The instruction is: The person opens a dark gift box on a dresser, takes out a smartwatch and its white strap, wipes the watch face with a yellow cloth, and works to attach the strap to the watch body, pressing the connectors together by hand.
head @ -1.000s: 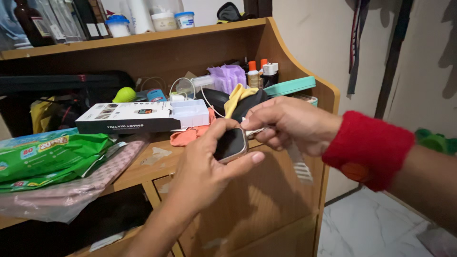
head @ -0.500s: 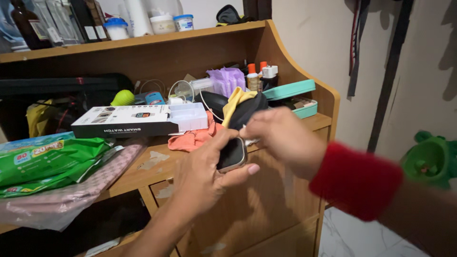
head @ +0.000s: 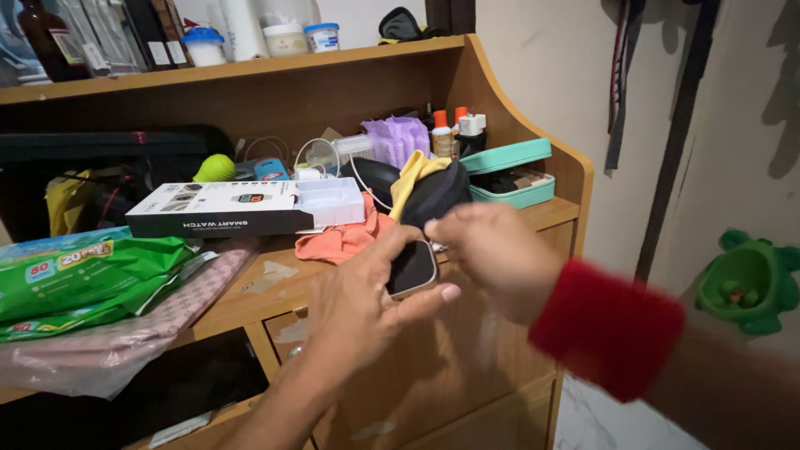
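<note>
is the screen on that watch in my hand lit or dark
Dark. The watch in the left hand shows a plain black face.

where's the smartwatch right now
In the head view, the smartwatch is mid-frame, held in the left hand, with the right hand touching its upper right edge, in front of the wooden desk.

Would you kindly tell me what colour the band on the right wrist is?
The wristband is red, seen in the head view, just behind the right hand.

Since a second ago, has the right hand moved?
Yes. The right hand dropped lower and nearer the camera, away from the teal case, beside the watch.
</note>
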